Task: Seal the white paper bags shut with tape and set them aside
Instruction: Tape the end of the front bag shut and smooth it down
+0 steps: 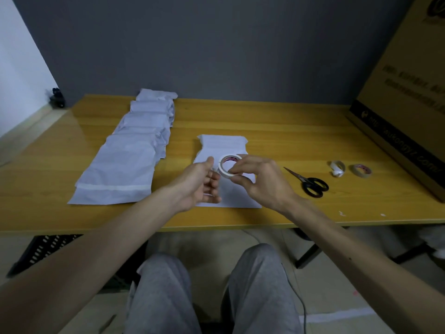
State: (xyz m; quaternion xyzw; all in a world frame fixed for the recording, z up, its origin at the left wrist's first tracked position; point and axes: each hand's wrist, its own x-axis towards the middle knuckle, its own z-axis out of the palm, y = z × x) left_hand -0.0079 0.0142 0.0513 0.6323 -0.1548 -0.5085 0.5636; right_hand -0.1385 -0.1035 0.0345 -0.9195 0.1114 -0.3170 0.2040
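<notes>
Tape roll [228,168] pinched in right hand [262,182] over white paper bag [224,143], left hand [201,182] relaxed, palm inward

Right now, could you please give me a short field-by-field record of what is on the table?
right hand: pinches the white tape roll
left hand: fingers relaxed, beside the roll
white paper bag: flat on the wooden table, under both hands
taped bags: overlapping row at left
scissors: closed, right of that bag
spare tape roll: far right, beside a tape remnant
</notes>
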